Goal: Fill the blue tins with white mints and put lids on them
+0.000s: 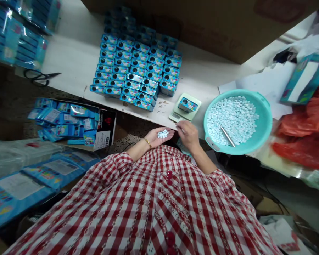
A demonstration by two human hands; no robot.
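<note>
My left hand [159, 137] is palm up and cupped, with a small heap of pale blue pellets [163, 133] lying in it. A gold bangle circles that wrist. Close to its right, my right hand [187, 134] has its fingers drawn together in a pinch at the table edge; what they hold, if anything, is too small to make out. Just beyond it sits a small weighing scale [192, 112] with one blue tin box [188, 104] on its plate. To the right, a turquoise basin [264, 122] contains many similar pellets and a metal scoop or tube [228, 136].
Rows of blue tin boxes [138, 71] stand on the white table [69, 46]. Black scissors [42, 78] lie at its left edge. Below, a carton [105, 129] holds more blue boxes. A large cardboard box [215, 28] stands behind; red plastic bags [305, 124] lie right.
</note>
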